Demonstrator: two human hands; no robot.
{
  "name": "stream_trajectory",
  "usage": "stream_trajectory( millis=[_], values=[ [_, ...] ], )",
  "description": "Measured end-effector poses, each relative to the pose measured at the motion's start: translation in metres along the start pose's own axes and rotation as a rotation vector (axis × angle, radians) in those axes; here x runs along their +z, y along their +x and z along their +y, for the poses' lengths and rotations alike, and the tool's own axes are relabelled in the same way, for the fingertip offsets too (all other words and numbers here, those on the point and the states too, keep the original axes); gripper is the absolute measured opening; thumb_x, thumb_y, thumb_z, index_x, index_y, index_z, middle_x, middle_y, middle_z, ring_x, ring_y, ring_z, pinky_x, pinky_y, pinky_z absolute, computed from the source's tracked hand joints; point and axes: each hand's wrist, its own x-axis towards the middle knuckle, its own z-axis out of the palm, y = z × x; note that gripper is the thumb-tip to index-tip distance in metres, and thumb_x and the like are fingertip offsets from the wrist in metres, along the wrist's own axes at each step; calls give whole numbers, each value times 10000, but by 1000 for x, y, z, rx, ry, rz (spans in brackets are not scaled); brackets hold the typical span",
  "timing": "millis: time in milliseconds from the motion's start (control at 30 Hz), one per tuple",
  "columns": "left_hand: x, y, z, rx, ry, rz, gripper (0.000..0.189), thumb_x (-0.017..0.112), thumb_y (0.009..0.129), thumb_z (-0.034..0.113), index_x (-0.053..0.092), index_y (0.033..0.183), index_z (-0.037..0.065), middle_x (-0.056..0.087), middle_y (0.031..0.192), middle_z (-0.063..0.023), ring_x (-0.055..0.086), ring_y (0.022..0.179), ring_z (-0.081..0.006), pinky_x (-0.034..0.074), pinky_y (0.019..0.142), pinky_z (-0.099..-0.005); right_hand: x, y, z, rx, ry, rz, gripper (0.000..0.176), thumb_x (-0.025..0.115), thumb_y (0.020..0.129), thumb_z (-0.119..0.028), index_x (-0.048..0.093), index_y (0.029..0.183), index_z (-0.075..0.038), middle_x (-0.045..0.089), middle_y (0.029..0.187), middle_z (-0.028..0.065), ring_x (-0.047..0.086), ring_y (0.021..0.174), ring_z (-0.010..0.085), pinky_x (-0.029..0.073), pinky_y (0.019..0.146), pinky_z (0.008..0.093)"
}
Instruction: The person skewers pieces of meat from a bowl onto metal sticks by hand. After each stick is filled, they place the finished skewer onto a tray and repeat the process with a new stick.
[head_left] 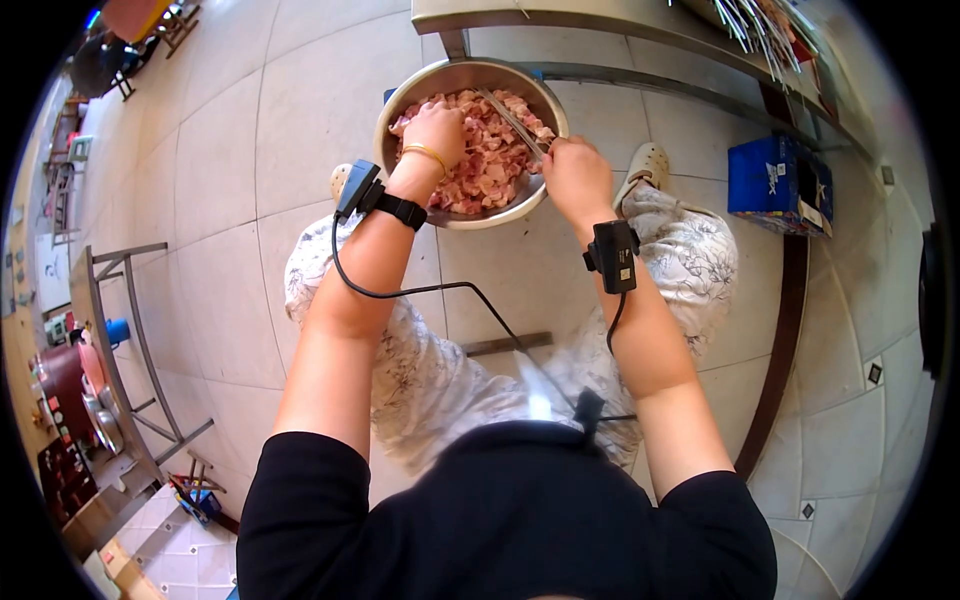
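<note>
A wide metal bowl [388, 152] on the floor holds many pieces of raw meat [487, 178]. My left hand [435, 135] reaches into its left side, fingers curled down among the meat; the fingertips are mostly hidden. Over the bowl's right rim, my right hand [578, 175] is closed round the near ends of thin metal skewers [512, 120]. Their far ends slant up and left across the meat. Each wrist wears a black strapped device with a cable.
A low table [600, 20] stands just beyond the bowl, with a bundle of metal skewers [755, 35] on its right part. A blue box [780, 185] sits by the right wall. At left are a metal frame [140, 340] and cluttered shelves. My legs flank the bowl's near side.
</note>
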Motion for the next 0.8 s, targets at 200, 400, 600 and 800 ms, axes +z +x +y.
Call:
stream_trajectory(
  millis=[200, 400, 600, 800],
  values=[
    [-31, -8, -9, -56, -77, -84, 261, 605, 817, 278, 704, 879, 45, 665, 983, -183, 620, 969, -337, 493, 857, -424, -4, 0, -3, 18, 36, 4, 136, 624, 797, -179, 638, 766, -47, 623, 832, 127, 613, 787, 328, 496, 694, 435],
    [-35, -11, -32, -242, -722, 48, 282, 653, 854, 286, 690, 885, 8, 702, 834, -131, 653, 741, -245, 511, 693, -338, -14, -2, -5, 19, 46, -21, 137, 620, 803, -170, 632, 764, -39, 621, 827, 134, 610, 786, 337, 492, 696, 434],
    [-47, -11, -29, -280, -1492, -10, 259, 557, 952, 257, 618, 955, 5, 699, 848, -103, 613, 694, -101, 510, 621, -224, -19, -2, -10, 60, 34, -102, 142, 604, 813, -171, 626, 818, -31, 645, 793, 158, 622, 763, 362, 491, 684, 451],
    [-76, -21, -20, -407, -1904, -136, 395, 544, 944, 350, 499, 1062, -25, 644, 1025, -232, 663, 928, -282, 577, 806, -330, -16, -1, -13, 55, 99, -207, 189, 577, 848, -199, 636, 937, -42, 659, 832, 191, 632, 796, 376, 496, 705, 445]
  ],
)
